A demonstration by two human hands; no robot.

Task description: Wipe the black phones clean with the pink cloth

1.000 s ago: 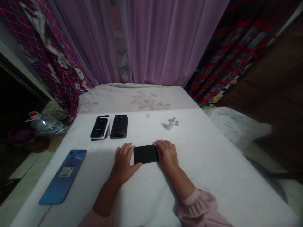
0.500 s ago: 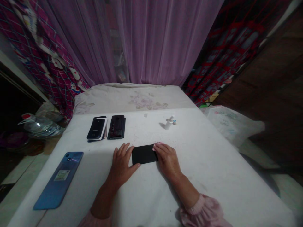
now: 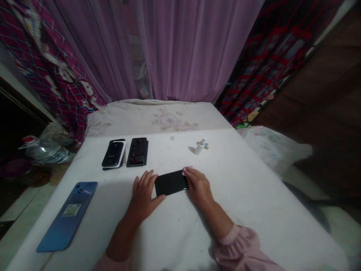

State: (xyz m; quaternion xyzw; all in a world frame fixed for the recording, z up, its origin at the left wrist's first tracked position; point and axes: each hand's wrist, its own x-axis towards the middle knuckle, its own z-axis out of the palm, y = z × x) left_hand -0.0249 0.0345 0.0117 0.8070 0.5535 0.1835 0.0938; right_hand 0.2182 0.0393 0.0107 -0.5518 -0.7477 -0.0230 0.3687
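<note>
A black smartphone (image 3: 171,183) lies dark side up on the white cloth, slightly tilted with its right end higher in view. My left hand (image 3: 143,195) steadies its left end, thumb at the near corner and forefinger at the far one. Pinched in my right hand (image 3: 199,186) is a small pink cloth (image 3: 185,171), pressed at the phone's far right corner. The fingers of my right hand hide that end of the phone and most of the cloth.
A blue phone (image 3: 67,216) lies at the left edge of the table (image 3: 254,222). Farther back are a stack of phones (image 3: 114,153) and a pair of dark phones (image 3: 137,151). A white spray bottle (image 3: 199,147) stands at back right. A water jug (image 3: 46,150) is beyond the left edge.
The black phone's right end has turned slightly away from me. My right hand, with the pink cloth, has shifted slightly at that end. The left hand keeps its hold.
</note>
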